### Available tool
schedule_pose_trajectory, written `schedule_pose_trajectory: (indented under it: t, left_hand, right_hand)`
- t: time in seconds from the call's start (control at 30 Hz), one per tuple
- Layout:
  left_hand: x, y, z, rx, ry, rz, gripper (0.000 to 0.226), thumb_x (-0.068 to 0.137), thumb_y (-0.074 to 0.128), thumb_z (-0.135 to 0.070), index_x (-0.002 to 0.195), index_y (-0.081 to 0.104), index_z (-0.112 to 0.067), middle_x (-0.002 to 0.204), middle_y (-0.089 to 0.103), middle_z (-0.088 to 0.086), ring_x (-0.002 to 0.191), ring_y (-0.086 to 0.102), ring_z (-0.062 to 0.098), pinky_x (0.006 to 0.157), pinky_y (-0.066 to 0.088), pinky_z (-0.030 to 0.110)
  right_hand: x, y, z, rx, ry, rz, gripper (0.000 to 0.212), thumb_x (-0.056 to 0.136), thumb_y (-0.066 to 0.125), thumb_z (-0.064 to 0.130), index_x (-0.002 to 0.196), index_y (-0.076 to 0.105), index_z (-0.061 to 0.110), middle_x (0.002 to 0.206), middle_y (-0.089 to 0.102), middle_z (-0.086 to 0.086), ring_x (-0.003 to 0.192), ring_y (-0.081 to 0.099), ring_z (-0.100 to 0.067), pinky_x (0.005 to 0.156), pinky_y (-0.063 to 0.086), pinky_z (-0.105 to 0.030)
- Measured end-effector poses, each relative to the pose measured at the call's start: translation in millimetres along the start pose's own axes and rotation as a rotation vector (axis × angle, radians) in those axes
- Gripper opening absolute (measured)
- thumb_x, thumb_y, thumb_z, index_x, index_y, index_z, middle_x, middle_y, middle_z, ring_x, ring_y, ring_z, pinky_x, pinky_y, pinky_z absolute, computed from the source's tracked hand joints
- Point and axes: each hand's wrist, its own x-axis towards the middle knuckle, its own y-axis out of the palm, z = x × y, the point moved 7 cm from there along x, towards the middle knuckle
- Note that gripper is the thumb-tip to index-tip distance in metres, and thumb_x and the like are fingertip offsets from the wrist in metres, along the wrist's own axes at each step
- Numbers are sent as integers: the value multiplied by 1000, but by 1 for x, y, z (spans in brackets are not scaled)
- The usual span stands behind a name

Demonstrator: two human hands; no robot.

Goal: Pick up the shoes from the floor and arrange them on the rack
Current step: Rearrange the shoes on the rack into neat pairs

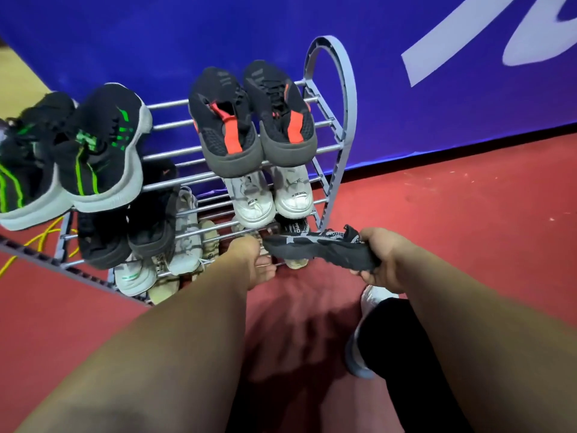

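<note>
**Shoe rack and contents, one shoe in hand**

- Rack [350,89]: grey, barred shelves, stood on a red floor [468,229] against a blue wall panel [187,42].
- Top shelf, left end: a black-and-green pair [100,145], heels set toward the front edge.
- Top shelf, right end: a black-and-orange pair [249,120], side by side and touching.
- Second shelf, right end: a white pair [271,198] below the orange pair.
- Second shelf, left: a black pair [125,235], with a grey-and-white shoe [187,232] just beside it.
- Lower shelves: pale and beige shoes, partly hidden by the bars.
- Black-and-grey shoe [321,250]: held off the floor, in front of the rack's lower right corner, lying level with its sole downward.
- Right hand [377,260]: closed round one end of that shoe.
- Left hand [249,260]: held at the front edge of the lower shelves, fingers loosely bent, nothing gripped.
- Yellow cable [40,242]: seen on the floor behind the rack's left end.
</note>
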Motion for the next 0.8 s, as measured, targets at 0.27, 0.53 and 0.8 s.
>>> schedule_pose_trajectory:
  t: [0.27, 0.53, 0.8]
  left_hand:
    - [25, 52, 13, -84, -102, 33, 22, 105, 41, -19, 89, 53, -10, 78, 51, 5, 70, 48, 19, 97, 48, 40]
    - [50, 90, 20, -266, -218, 146, 21, 102, 54, -21, 120, 54, -11, 122, 63, 13, 119, 60, 27, 102, 46, 43]
    - [65, 97, 19, -229, -191, 139, 26, 102, 56, -17, 126, 57, -7, 102, 64, 10, 91, 63, 18, 103, 48, 34]
  right_hand:
    - [33, 3, 16, 167, -3, 68, 29, 94, 43, 24, 85, 67, 13, 63, 70, -6, 47, 60, -18, 43, 38, -17]
    - [56, 17, 14, 212, 17, 108, 24, 90, 46, 23, 85, 68, 15, 64, 70, -3, 51, 63, -18, 47, 40, -19]
    - [66, 11, 12, 269, 36, 117, 25, 92, 45, 25, 88, 68, 16, 71, 71, -4, 57, 63, -19, 50, 42, -22]
